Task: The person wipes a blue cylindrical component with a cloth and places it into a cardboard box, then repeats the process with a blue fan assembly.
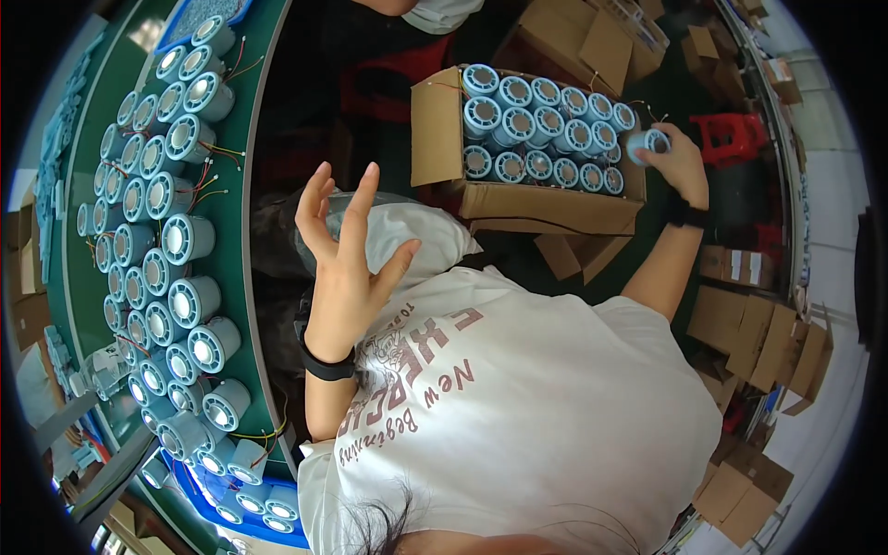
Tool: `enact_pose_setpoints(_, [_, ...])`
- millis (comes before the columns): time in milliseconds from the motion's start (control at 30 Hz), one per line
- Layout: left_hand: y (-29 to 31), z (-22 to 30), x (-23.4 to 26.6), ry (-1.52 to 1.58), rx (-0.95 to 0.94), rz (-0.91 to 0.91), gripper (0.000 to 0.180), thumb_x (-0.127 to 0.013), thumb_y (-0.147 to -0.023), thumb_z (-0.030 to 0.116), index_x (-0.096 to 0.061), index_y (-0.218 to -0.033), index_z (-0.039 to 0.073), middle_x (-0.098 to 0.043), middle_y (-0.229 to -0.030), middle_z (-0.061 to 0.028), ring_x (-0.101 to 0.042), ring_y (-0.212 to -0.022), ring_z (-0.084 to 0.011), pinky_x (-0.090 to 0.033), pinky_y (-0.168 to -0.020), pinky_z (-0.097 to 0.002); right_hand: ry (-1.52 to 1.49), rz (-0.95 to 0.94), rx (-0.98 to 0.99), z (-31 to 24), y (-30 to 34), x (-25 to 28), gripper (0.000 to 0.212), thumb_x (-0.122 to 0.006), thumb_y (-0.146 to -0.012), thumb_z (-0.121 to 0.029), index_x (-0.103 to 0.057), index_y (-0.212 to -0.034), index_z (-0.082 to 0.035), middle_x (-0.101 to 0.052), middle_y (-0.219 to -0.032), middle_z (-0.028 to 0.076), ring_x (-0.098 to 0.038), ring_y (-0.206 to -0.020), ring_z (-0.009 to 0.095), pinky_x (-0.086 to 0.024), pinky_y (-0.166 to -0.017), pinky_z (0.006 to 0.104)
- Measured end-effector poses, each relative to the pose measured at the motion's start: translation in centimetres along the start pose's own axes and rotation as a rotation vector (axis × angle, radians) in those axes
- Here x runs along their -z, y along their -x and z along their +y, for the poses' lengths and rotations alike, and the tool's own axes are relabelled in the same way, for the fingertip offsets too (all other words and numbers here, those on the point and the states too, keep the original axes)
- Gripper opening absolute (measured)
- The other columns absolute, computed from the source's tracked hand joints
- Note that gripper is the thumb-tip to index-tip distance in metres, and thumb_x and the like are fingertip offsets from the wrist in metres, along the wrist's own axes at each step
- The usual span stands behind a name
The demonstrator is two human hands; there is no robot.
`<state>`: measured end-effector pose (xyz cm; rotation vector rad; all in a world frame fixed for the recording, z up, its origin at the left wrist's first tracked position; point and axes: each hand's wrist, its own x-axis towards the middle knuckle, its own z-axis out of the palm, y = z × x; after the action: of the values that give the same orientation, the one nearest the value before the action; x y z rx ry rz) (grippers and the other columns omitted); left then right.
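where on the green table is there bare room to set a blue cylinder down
A narrow green strip shows between the blue cylinders and the near edge of the table, though wires cross parts of it. More bare green lies between their far side and the light blue pile. The middle and cardboard box are crowded.

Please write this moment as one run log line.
right hand: holds blue cylinder beside open carton; left hand: empty, open, raised; carton: rows of similar cylinders; green table: more such cylinders
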<state>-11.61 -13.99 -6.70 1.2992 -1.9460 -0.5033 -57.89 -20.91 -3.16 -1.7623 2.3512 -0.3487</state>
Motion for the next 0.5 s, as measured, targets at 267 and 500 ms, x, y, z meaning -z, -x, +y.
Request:
enact_pose_setpoints(267, [-0.7, -0.6, -0.1, 0.028, 0.027, 0.041, 0.073, -0.078, -0.077, 0.014, -0.045, -0.141, 0.014, -0.018, -0.149, -0.0150, -0.032, -0.132, -0.0362, -0.033, -0.110, -0.0465, 0.002, -0.173, -0.044, 9.4, -6.0, -8.8, 0.065, -0.085, -0.064, -0.018, -0.057, -0.120, -0.005, -0.063, -0.114, 0.014, -0.060, -0.107, 0.023, -0.046, -0.093, 0.0328])
enact_pose_setpoints(500, [0.1, 0.1, 1.7, 0.070, 0.016, 0.077, 0.076, -0.078, -0.074, 0.011, -0.044, -0.142, 0.014, -0.022, -0.145, -0.0208, -0.031, -0.132, -0.0397, -0.033, -0.109, -0.0459, -0.056, 0.030, 0.081, 7.9, -6.6, -9.5, 0.059, -0.075, -0.070, -0.002, -0.055, -0.125, 0.001, -0.062, -0.121, 0.022, -0.059, -0.114, 0.035, -0.046, -0.097, 0.0395])
